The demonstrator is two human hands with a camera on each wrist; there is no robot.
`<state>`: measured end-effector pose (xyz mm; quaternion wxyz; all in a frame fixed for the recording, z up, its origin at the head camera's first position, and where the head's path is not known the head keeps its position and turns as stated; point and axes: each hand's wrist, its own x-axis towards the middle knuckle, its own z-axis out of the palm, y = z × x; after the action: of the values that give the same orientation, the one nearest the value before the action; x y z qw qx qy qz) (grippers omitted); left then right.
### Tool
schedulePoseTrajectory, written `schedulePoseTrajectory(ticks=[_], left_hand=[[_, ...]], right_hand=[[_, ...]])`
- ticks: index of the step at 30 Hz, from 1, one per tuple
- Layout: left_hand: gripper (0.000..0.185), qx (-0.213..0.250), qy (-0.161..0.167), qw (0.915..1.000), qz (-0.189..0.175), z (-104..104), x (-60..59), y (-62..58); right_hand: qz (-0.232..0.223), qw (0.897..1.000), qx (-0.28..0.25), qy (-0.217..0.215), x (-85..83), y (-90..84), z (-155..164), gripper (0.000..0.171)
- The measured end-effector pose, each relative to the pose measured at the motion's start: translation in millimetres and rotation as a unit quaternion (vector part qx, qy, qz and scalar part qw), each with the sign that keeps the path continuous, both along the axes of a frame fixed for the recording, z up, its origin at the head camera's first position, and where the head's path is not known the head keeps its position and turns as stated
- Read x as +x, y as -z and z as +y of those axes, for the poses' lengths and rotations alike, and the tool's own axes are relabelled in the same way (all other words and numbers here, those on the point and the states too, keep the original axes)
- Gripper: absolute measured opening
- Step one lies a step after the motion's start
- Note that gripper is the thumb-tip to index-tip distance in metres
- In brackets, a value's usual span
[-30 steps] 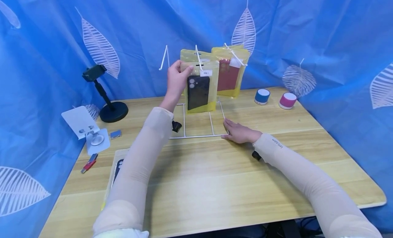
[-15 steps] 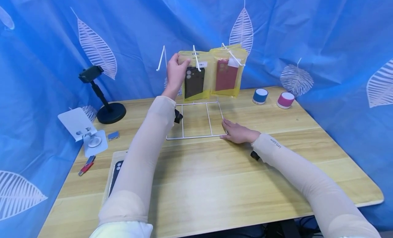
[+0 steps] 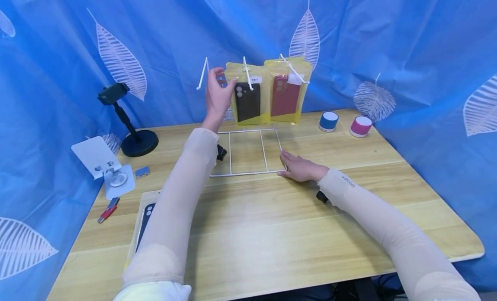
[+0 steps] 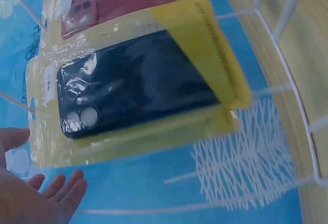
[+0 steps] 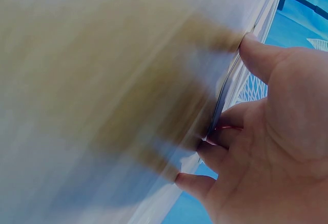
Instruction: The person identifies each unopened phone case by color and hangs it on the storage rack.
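Observation:
A yellow-clear bag with a black phone case (image 3: 248,101) hangs on the middle prong of a white wire display rack (image 3: 248,174). Another bag shows behind it in the left wrist view. On the right prong hangs a bag with a red phone case (image 3: 285,96). My left hand (image 3: 218,96) is beside the black case's bag, thumb near its left edge and fingers spread, holding nothing. The left prong (image 3: 202,74) carries no bag. Low on the table, my right hand (image 3: 300,166) holds the rack's front right corner between thumb and fingers.
A bagged phone case (image 3: 145,217) lies partly under my left forearm. At left are a black phone stand (image 3: 139,142), a white folding stand (image 3: 119,182), a blue piece (image 3: 142,171) and a red USB stick (image 3: 107,214). Blue (image 3: 328,122) and pink (image 3: 360,127) cylinders stand back right.
The front bag with the black case has slid back along the middle prong toward the one behind it. My left hand has let go and drawn slightly left. My right hand stays at the corner.

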<state>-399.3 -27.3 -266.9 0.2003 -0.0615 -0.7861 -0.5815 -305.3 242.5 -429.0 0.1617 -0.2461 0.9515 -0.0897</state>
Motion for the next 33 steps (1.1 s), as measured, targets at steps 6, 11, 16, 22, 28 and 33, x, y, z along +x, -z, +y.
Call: schedulePoseTrajectory(ticks=[6, 11, 16, 22, 28, 33], left_hand=[[0.064, -0.067, 0.038, 0.9957, -0.051, -34, 32.2, 30.5], [0.064, -0.199, 0.101, 0.9657, -0.133, -77, 66.5, 50.3], [0.058, -0.334, 0.169, 0.9029, -0.211, -123, 107.6, 61.9], [0.055, -0.449, 0.213, 0.8293, -0.255, -172, 148.0, 79.2], [0.045, -0.511, 0.21, 0.7777, -0.301, -213, 169.8, 98.4], [0.025, -0.549, 0.155, 0.7715, -0.283, -232, 175.5, 117.6]], right_hand=[[-0.001, 1.0, 0.005, 0.004, -1.4, -5.2, -1, 0.081], [-0.007, 1.0, 0.0, 0.003, 0.3, -8.3, -4, 0.081], [-0.012, 1.0, 0.003, 0.002, 2.0, -7.4, -5, 0.081], [-0.014, 1.0, -0.003, 0.007, 2.1, -7.4, -6, 0.08], [-0.015, 1.0, -0.006, 0.004, -0.5, -5.7, -7, 0.079], [-0.021, 1.0, -0.004, 0.006, 0.1, -5.7, -6, 0.079]])
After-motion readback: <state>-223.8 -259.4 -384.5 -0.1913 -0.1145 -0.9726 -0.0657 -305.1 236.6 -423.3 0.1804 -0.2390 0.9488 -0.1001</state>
